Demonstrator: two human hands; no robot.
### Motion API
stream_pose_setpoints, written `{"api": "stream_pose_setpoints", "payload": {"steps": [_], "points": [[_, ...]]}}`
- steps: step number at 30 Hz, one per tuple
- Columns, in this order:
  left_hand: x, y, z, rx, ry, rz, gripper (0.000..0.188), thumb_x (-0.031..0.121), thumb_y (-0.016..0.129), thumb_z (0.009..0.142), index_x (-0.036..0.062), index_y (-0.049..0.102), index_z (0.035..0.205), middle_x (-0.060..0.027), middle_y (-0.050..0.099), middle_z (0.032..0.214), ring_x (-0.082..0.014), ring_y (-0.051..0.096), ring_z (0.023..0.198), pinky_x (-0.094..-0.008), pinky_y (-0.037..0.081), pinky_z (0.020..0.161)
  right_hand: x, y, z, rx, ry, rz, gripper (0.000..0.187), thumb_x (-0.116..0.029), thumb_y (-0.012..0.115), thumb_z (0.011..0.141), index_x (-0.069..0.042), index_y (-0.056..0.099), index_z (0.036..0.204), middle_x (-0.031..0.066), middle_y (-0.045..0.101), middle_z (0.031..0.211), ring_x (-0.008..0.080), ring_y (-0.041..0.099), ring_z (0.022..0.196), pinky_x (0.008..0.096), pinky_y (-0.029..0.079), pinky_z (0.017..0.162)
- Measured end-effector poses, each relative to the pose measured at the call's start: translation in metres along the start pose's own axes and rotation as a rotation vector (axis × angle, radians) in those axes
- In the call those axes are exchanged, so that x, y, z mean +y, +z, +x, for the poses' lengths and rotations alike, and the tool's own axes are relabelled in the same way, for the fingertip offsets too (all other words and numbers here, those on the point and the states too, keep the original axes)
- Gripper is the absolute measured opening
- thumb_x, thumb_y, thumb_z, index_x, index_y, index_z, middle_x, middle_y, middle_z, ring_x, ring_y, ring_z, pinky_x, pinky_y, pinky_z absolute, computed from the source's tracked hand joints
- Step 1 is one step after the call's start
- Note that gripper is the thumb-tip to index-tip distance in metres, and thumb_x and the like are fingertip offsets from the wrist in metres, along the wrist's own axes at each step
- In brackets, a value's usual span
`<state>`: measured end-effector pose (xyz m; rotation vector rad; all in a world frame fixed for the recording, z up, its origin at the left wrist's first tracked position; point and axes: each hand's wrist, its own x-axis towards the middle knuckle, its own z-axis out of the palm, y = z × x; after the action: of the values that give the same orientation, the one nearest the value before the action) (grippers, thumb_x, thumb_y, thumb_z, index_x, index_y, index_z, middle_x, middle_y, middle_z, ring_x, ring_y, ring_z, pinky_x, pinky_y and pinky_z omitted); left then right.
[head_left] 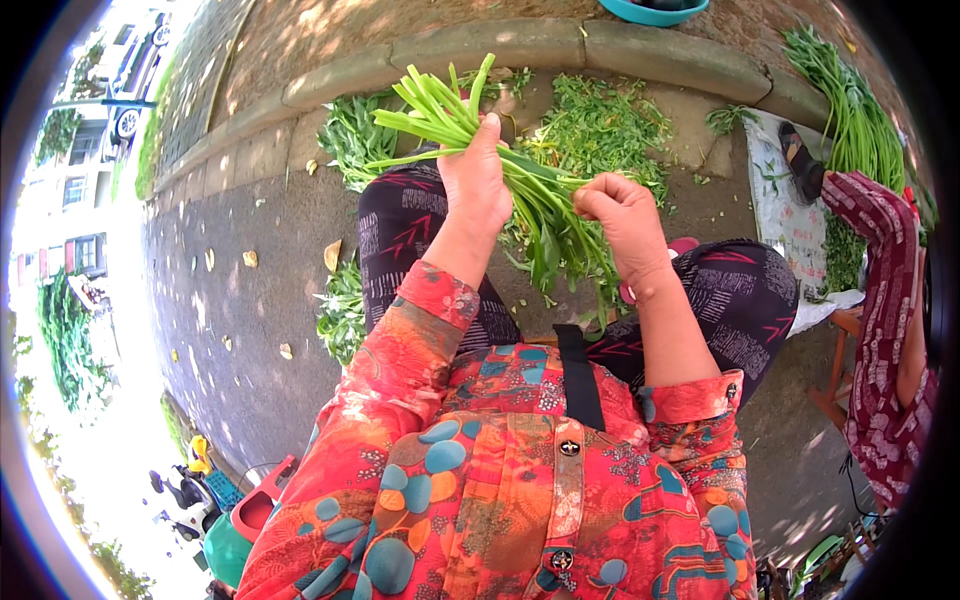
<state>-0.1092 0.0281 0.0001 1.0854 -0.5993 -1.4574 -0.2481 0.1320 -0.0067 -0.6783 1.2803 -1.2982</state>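
My left hand [477,182] is closed around a bunch of leafy greens with long stems [432,112], held above my knees. The pale cut stem ends point up and left, and the leaves hang down to the right. At the bunch's right side my right hand [622,218] is closed in a pinch on a thin green stem; its fingertips partly hide it. Beneath the bunch, a heap of loose leaves [610,115] covers the ground, with another leafy pile [355,140] to its left.
More greens [343,312] lie beside my left leg. A stone curb [450,60] crosses the far side, with a blue basin [655,10] beyond it. At right, another person's patterned trouser leg [875,250] is by a pale sheet [785,220] and a long-stemmed bundle [860,125].
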Motion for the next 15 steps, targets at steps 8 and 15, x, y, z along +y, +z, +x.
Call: {"api": "stream_pose_setpoints", "payload": {"steps": [8, 15], "points": [[0.002, 0.002, 0.003, 0.05, 0.02, 0.012, 0.044, -0.004, 0.059, 0.084, 0.0085, 0.049, 0.125, 0.0012, 0.054, 0.096, -0.0089, 0.052, 0.076, -0.0244, 0.045, 0.064, 0.004, -0.019, 0.005, 0.166, 0.085, 0.241, 0.008, -0.011, 0.062, 0.086, -0.004, 0.066, 0.085, 0.0004, 0.062, 0.075, 0.0082, 0.055, 0.068, 0.0226, 0.044, 0.065], [0.005, -0.002, 0.005, 0.022, 0.031, 0.006, 0.044, -0.005, 0.058, 0.084, 0.0082, 0.05, 0.126, 0.0017, 0.054, 0.098, -0.0081, 0.052, 0.077, -0.0242, 0.044, 0.065, -0.002, -0.032, 0.012, 0.346, -0.056, -0.086, 0.026, -0.008, 0.06, 0.088, 0.0, 0.063, 0.112, 0.0025, 0.066, 0.086, 0.0066, 0.056, 0.071, 0.0202, 0.044, 0.063]]}}
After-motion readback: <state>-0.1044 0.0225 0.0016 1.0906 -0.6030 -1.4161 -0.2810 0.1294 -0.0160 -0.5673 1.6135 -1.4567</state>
